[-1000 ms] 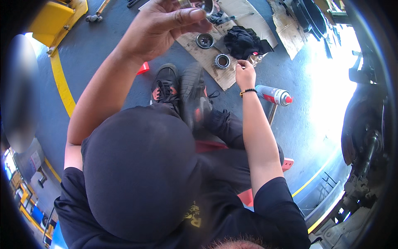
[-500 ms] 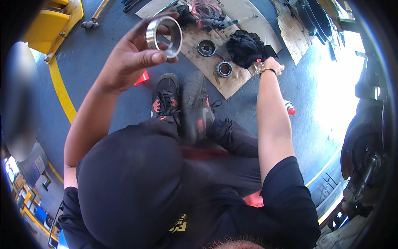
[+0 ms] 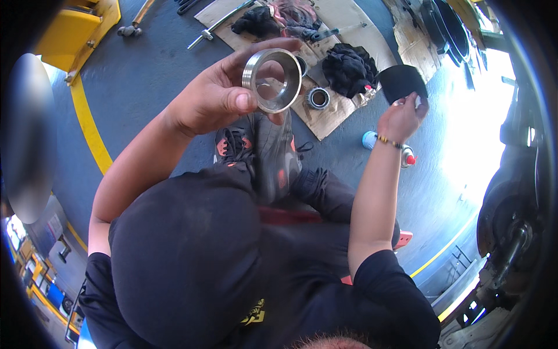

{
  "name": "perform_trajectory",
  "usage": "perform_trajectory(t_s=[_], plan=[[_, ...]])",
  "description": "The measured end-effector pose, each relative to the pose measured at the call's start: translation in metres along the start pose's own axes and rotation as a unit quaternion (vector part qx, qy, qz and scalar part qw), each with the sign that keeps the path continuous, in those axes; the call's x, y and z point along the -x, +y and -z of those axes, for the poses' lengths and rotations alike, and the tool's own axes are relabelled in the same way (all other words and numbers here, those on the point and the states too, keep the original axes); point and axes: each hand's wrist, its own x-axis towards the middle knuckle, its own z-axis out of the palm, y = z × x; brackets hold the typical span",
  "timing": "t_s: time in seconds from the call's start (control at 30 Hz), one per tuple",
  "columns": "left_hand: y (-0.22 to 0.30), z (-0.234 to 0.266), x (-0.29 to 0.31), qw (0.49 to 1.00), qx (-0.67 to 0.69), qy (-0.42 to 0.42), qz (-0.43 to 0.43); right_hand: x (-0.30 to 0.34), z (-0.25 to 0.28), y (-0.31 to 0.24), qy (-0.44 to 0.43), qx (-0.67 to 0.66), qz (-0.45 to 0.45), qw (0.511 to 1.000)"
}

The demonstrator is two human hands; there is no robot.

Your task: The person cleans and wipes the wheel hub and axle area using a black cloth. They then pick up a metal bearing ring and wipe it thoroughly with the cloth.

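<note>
My left hand [image 3: 212, 102] is raised over my shoes with its fingers closed round a shiny metal bearing race [image 3: 289, 84]; the open side of the ring faces up. Out to the right, my right hand [image 3: 401, 121] pinches the near edge of a black, flat, roughly square sheet [image 3: 402, 81] that looks like sandpaper. A roller bearing [image 3: 311, 100] lies on the cardboard [image 3: 322, 125] between the two hands. Beside it sits a crumpled black cloth [image 3: 349, 68]. A round metal part [image 3: 301, 65] is mostly hidden behind my left fingers.
Near my right wrist a spray can with a red cap [image 3: 410, 159] lies on the floor. A T-handled metal bar [image 3: 212, 29], dirty rags [image 3: 293, 14] and a hammer [image 3: 129, 31] are farther off. A yellow metal frame [image 3: 75, 41] stands at far left, car parts [image 3: 511, 203] at right.
My left hand has moved right and slightly lower with the bearing race. My right hand has drawn back from beside the black cloth and now holds up the black sheet.
</note>
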Motion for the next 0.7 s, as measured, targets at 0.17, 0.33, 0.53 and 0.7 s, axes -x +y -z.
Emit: perform_trajectory(t_s=[0.17, 0.33, 0.53, 0.7], plan=[[-0.01, -0.029, -0.007, 0.995, 0.042, -0.073, -0.046, 0.078, 0.028, -0.038, -0.188, -0.175, -0.254, 0.933], [-0.008, -0.051, -0.009, 0.992, -0.042, -0.116, -0.008, 0.134, 0.048, -0.063, -0.213, -0.191, -0.392, 0.874], [-0.012, -0.07, -0.009, 0.969, -0.175, -0.162, -0.065, 0.162, 0.056, -0.107, -0.34, -0.305, -0.324, 0.829], [-0.012, -0.071, -0.008, 0.937, -0.273, -0.186, -0.116, 0.17, 0.063, -0.112, -0.389, -0.231, -0.207, 0.868]])
